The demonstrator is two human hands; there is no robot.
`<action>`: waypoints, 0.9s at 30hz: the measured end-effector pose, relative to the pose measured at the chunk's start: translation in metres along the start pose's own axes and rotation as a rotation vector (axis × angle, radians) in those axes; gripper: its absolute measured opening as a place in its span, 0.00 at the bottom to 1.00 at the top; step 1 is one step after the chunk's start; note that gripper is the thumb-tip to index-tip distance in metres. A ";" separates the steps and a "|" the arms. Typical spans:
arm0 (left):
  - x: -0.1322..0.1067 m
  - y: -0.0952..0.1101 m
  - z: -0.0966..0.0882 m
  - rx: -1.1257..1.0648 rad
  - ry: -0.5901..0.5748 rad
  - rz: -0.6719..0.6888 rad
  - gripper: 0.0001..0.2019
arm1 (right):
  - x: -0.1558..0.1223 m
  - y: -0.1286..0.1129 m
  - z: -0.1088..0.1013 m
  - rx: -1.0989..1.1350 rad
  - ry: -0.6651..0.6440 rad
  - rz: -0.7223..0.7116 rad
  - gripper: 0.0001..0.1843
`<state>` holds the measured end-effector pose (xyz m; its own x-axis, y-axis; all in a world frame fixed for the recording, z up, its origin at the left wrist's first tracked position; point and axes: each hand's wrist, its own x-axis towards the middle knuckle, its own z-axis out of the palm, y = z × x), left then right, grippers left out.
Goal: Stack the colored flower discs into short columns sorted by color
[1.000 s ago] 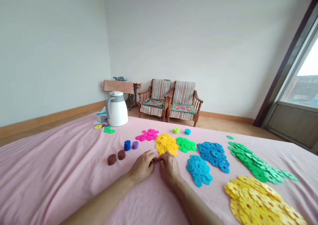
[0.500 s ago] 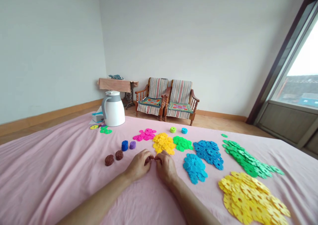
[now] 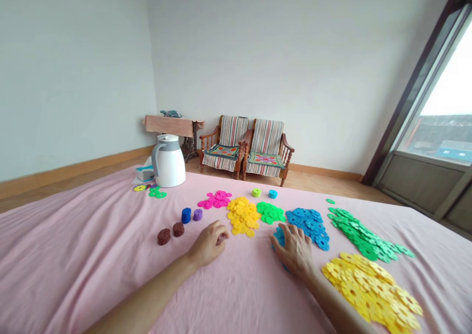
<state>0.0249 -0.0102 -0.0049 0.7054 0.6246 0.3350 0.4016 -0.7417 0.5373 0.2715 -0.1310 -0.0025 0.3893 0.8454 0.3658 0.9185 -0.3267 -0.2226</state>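
Observation:
My left hand [image 3: 210, 244] rests over the pink cloth with its fingers curled closed; whatever may be in them is hidden. Spread over the light blue pile of flower-shaped plastic discs [image 3: 279, 236] is my right hand [image 3: 294, 249], fingers apart and covering most of that pile. Just beyond the hands lie a yellow-orange disc pile [image 3: 243, 215] and a bright green one [image 3: 271, 212]. A darker blue pile [image 3: 309, 223] sits beside my right hand. To the left of my left hand stand two brown disc stacks [image 3: 171, 232], a dark blue stack [image 3: 186, 215] and a purple stack [image 3: 198, 214].
A white and grey jug [image 3: 170, 162] stands at the back left near loose discs [image 3: 157, 192]. Pink discs [image 3: 216, 199] and two small stacks [image 3: 264, 193] lie at the back. Green discs [image 3: 365, 235] and large yellow discs [image 3: 372, 292] spread on the right. Two chairs [image 3: 243, 149] stand behind.
My hands have parted. My right hand has moved right, from beside my left hand onto the light blue discs, and its fingers have spread. My left hand has hardly moved.

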 end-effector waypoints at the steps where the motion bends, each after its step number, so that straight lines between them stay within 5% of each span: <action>1: 0.000 0.000 0.000 0.001 0.002 0.002 0.13 | -0.001 0.000 0.002 -0.005 -0.003 0.011 0.25; 27: -0.002 0.004 -0.001 0.024 -0.001 0.015 0.13 | -0.007 -0.017 0.017 0.132 -0.037 0.095 0.19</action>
<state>0.0248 -0.0139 -0.0023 0.7121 0.6134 0.3417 0.4052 -0.7564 0.5135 0.2522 -0.1245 -0.0163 0.4693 0.8289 0.3044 0.8596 -0.3500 -0.3722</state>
